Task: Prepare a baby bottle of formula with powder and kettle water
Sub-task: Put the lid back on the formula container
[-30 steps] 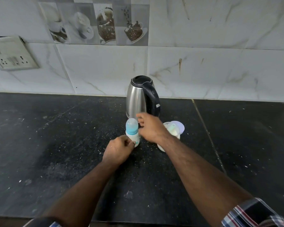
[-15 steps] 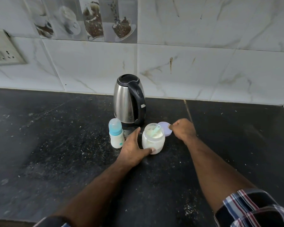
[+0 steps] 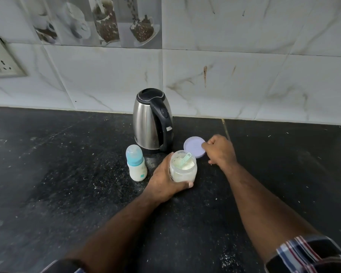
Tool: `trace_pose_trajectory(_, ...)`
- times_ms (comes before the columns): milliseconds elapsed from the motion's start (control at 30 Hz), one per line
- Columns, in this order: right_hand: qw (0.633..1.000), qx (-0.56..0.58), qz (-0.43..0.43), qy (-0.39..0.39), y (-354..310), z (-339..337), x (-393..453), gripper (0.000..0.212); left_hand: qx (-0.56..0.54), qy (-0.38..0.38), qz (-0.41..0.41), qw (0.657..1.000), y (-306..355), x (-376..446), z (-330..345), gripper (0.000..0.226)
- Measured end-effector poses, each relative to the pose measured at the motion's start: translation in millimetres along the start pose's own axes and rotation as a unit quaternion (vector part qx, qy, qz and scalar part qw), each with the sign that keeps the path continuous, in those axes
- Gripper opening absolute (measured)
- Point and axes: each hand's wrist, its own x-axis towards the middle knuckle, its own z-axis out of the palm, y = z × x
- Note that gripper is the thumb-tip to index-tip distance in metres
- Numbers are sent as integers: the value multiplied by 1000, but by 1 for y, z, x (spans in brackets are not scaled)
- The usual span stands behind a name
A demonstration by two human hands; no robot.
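Note:
A small baby bottle [image 3: 136,164] with a blue cap and milky contents stands upright on the black counter [image 3: 67,174]. To its right, my left hand [image 3: 165,182] wraps around an open clear jar of white powder [image 3: 183,168] with a pale green scoop [image 3: 186,159] inside. Behind the jar lies a lilac lid [image 3: 193,146], flat on the counter. My right hand [image 3: 220,150] has its fingers curled on the lid's right edge. A steel kettle [image 3: 152,120] with a black handle stands behind the bottle, lid shut.
White powder specks are scattered over the counter. A marble-tiled wall [image 3: 244,75] runs along the back, close behind the kettle. A wall socket plate [image 3: 0,62] sits at the far left. A seam [image 3: 225,129] crosses the counter right of the kettle.
My left hand left the baby bottle and took hold of the powder jar. My right hand moved from above the bottle to the lilac lid behind the jar.

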Motion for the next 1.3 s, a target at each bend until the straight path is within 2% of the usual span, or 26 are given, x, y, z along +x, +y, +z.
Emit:
trace_pose_trajectory(100, 993, 95, -68, -6, -11, -17, -10, 11, -15, 2, -3, 1000, -2, 2, 2, 87)
trace_pose_trajectory(200, 979, 126, -149, -62, -21, -30, -23, 27, -20, 5, 3, 1000, -3, 2, 3, 88)
trace_pose_trajectory(367, 957, 47, -264, -107, -31, -33, -55, 26, -23, -1, -3, 1000, -2, 1, 1, 91)
trace_pose_trajectory(467, 946, 5, -296, -134, -32, -27, -71, 32, -28, -1, -6, 1000, -2, 0, 1, 92)
trace_pose_trajectory(633, 931, -82, -298, -194, -37, -27, -79, 27, -34, -6, -4, 999, 1, -1, 1, 92)
trace_pose_trajectory(800, 911, -175, -285, -243, -54, -33, -74, 71, -27, -4, -11, 1000, 0, -1, 1, 95)
trace_pose_trajectory(967, 870, -277, -295, -282, -76, -31, -66, 83, -8, 0, -28, 1000, 1, -1, 1, 99)
trace_pose_trajectory(1033, 865, -297, -285, -287, -83, -30, -64, 82, -5, 1, -30, 1000, 2, -1, 1, 99)
trace_pose_trajectory(1100, 869, -297, -282, -276, -86, -29, -60, 77, -7, 2, -30, 1000, 4, -2, 0, 98)
trace_pose_trajectory(1200, 884, -325, -264, -210, -84, -23, -56, 62, 7, 1, -32, 999, 5, -3, 1, 100)
trace_pose_trajectory(1300, 886, -367, -236, -156, -85, -19, -53, 73, 9, 3, -35, 999, 7, -4, 0, 98)
